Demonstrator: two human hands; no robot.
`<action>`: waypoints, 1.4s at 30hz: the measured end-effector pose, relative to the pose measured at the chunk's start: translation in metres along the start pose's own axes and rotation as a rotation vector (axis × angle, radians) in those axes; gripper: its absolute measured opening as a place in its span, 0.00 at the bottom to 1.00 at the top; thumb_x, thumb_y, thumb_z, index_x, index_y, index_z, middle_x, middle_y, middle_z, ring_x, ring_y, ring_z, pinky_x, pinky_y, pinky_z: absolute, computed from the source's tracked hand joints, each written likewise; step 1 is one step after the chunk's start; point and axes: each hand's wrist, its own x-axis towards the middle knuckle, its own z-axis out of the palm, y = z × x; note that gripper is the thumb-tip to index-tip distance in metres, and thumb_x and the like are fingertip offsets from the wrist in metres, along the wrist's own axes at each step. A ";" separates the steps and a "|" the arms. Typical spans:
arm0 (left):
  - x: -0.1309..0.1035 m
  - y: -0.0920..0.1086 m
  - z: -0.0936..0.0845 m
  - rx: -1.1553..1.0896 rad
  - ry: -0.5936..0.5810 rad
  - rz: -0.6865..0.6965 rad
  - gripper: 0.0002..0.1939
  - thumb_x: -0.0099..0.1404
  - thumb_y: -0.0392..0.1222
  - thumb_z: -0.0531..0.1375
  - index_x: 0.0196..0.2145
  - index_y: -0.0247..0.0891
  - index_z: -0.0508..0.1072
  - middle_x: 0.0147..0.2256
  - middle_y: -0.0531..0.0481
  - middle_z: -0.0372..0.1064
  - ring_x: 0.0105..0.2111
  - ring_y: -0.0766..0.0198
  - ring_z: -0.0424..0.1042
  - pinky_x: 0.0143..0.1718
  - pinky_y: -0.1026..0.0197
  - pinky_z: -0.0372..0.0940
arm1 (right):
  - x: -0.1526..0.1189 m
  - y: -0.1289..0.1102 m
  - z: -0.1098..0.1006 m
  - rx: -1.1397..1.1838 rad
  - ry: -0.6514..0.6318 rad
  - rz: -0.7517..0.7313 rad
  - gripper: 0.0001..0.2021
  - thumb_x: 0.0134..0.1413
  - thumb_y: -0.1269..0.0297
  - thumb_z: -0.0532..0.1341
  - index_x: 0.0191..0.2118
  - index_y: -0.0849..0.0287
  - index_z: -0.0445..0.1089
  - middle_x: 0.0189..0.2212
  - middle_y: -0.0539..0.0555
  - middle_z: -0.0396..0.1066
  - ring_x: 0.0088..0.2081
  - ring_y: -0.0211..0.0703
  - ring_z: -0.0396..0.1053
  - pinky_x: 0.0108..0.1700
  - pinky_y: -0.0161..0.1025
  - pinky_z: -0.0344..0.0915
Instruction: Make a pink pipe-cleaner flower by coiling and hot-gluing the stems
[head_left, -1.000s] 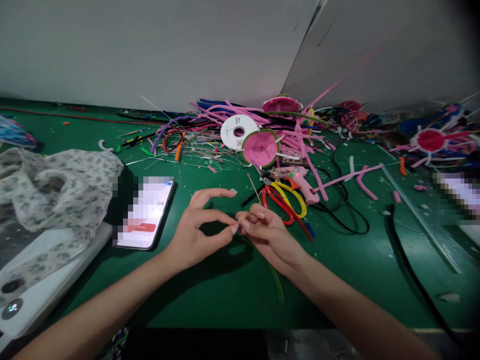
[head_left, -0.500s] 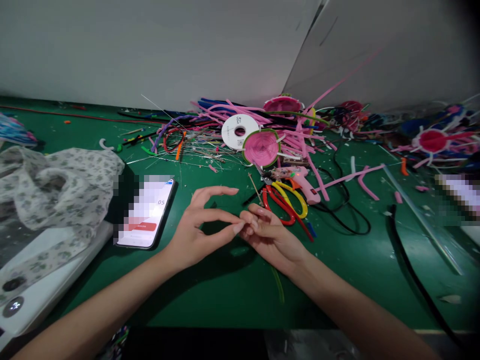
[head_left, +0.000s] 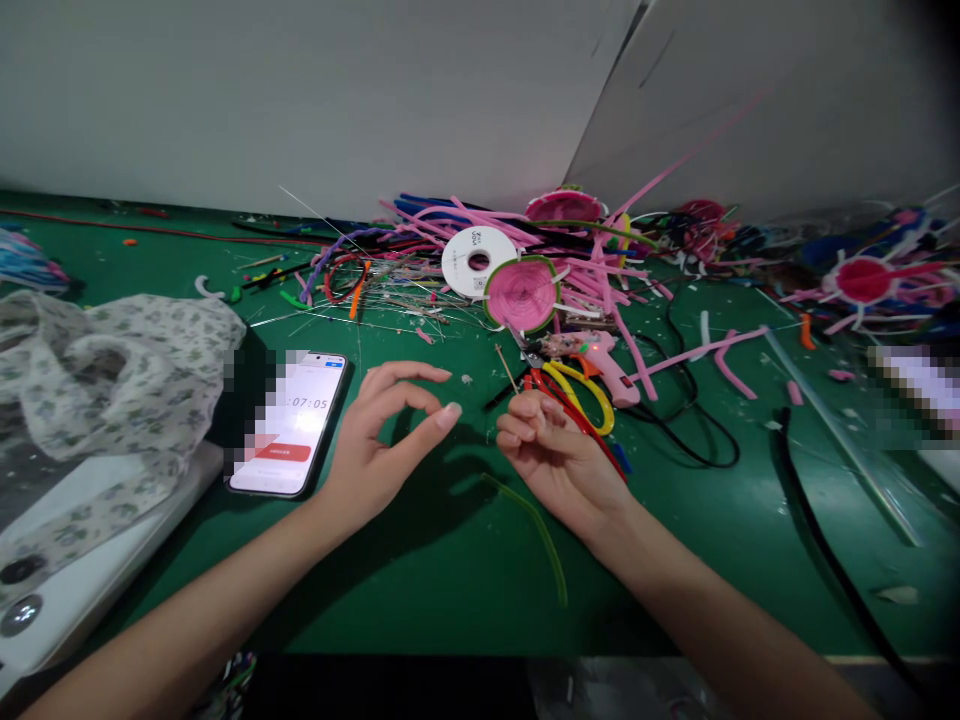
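Green worktop (head_left: 450,600), strewn with craft scraps, lies beneath both bare hands; the left hand (head_left: 371,435) hovers with its thumb and fingers apart, nothing visible between them, just beside a black-edged phone (head_left: 307,410) with a lit screen; the right hand (head_left: 559,450) has its fingers curled together against the thumb, though I cannot tell whether something tiny is pinched inside.

Below and between the hands, a thin, curved yellow-green strip (head_left: 541,525) lies on the worktop, apart from both; a slim wooden stick (head_left: 505,366) points down towards the right hand's fingertips, and from where I stand I cannot tell whether it touches them.

Just beyond that hand sit scissors with red and yellow handles (head_left: 581,400), partly hidden by it, and a pink glue gun (head_left: 604,365); farther back, a flat white spool (head_left: 463,262) sits beside a round, pink coiled disc with a green rim (head_left: 521,295), near a heap of pink fuzzy stems (head_left: 581,290); over to the left, a floral cloth (head_left: 157,350) drapes over a white plastic device (head_left: 131,545).
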 end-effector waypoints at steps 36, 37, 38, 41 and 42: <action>0.002 -0.003 0.005 -0.060 0.003 -0.059 0.05 0.64 0.43 0.60 0.31 0.42 0.69 0.38 0.51 0.70 0.42 0.61 0.68 0.48 0.53 0.60 | 0.003 0.002 -0.003 -0.051 0.187 -0.073 0.17 0.34 0.72 0.73 0.25 0.57 0.63 0.29 0.45 0.68 0.30 0.30 0.65 0.37 0.31 0.68; 0.002 -0.003 0.005 -0.060 -0.006 -0.057 0.06 0.65 0.43 0.59 0.30 0.42 0.69 0.38 0.51 0.71 0.42 0.61 0.68 0.48 0.53 0.61 | 0.003 0.002 -0.003 -0.046 0.173 -0.069 0.17 0.33 0.73 0.73 0.26 0.57 0.63 0.29 0.44 0.67 0.30 0.30 0.65 0.37 0.31 0.68; 0.002 -0.002 0.004 -0.057 -0.014 -0.055 0.08 0.66 0.44 0.57 0.29 0.42 0.70 0.38 0.51 0.71 0.42 0.61 0.68 0.48 0.53 0.61 | 0.003 0.003 -0.003 -0.045 0.160 -0.065 0.17 0.34 0.74 0.72 0.27 0.57 0.63 0.28 0.44 0.65 0.30 0.29 0.65 0.37 0.31 0.67; 0.001 0.000 0.003 -0.038 -0.045 -0.045 0.20 0.69 0.46 0.52 0.21 0.41 0.70 0.37 0.50 0.71 0.41 0.60 0.68 0.47 0.53 0.61 | 0.003 0.004 -0.002 -0.083 0.140 -0.077 0.17 0.36 0.73 0.72 0.29 0.56 0.63 0.26 0.42 0.62 0.29 0.28 0.63 0.36 0.30 0.65; 0.001 0.000 0.002 -0.036 -0.049 -0.045 0.21 0.70 0.46 0.52 0.20 0.41 0.70 0.36 0.50 0.71 0.41 0.61 0.68 0.47 0.53 0.61 | 0.003 0.004 -0.002 -0.101 0.138 -0.093 0.17 0.36 0.71 0.73 0.29 0.56 0.63 0.25 0.42 0.61 0.28 0.28 0.62 0.35 0.29 0.65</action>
